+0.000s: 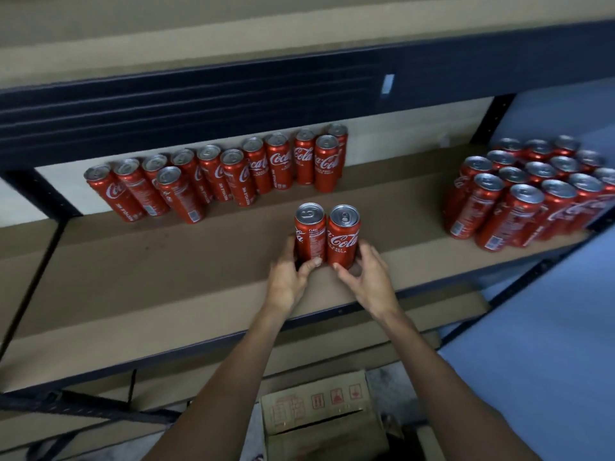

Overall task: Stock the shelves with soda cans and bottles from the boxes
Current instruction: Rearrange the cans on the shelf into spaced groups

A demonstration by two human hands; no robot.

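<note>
Two tall red cola cans stand upright side by side near the middle of the brown shelf board point(166, 277). My left hand point(291, 272) grips the base of the left can point(309, 232), thumb across its front. My right hand point(366, 277) holds the base of the right can point(343, 236) with curled fingers. Both cans touch each other and rest on the board. A row of several red cans point(233, 173) lines the back of the shelf. A dense cluster of several cans point(532, 194) fills the right end.
A dark metal beam point(233, 101) of the shelf above hangs over the back row. Below the shelf, a cardboard box point(319, 417) sits on the floor between my forearms. A dark upright post point(492, 118) stands at the back right. A blue wall point(549, 327) is at right.
</note>
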